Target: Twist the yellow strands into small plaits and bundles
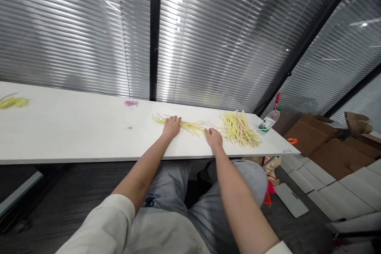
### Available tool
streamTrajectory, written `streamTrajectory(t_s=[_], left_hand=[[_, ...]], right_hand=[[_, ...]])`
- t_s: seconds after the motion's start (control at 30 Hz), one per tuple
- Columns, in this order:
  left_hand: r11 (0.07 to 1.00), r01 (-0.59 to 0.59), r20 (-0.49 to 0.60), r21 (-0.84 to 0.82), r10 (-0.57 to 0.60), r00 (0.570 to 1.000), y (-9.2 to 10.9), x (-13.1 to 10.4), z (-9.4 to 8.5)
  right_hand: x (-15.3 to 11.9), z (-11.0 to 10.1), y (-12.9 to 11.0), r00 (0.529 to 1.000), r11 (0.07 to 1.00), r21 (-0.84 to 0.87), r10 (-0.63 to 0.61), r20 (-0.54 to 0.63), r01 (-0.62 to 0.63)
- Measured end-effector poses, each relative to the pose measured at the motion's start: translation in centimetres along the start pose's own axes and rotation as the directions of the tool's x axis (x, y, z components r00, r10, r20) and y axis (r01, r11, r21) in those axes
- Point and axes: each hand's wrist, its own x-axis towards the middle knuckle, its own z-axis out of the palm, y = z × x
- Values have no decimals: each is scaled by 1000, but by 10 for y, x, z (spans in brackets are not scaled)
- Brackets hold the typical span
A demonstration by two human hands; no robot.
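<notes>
The bench [89, 131] has a smooth, matt white top. The yellow strips [192, 127] look matt, their material unclear. At 3 o'clock, the bottle [269, 121] is clear, glossy plastic; beyond it, the brown cardboard [336, 158] looks matt. At 12 o'clock, the blinds [208, 43] have smooth, shiny slats. The trousers [205, 210] at 6 o'clock are grey cloth.

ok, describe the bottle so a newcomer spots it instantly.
On the long white table, go to its right end, past the big pile of yellow strands. The clear bottle there stands out by its green cap and green-and-white label.
</notes>
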Motion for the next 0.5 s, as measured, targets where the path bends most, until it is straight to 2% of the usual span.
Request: streamTrajectory(t_s=[0.33,0.5], left_hand=[[991,-109,-87,-81,102,991,-2,1,0],[980,-162,-67,-117,155,986,10,-4,-3]], right_hand=[[0,2,5,992,992,-28,-123,9,123],[-6,0,2,978,979,-9,-206,-37,206]])
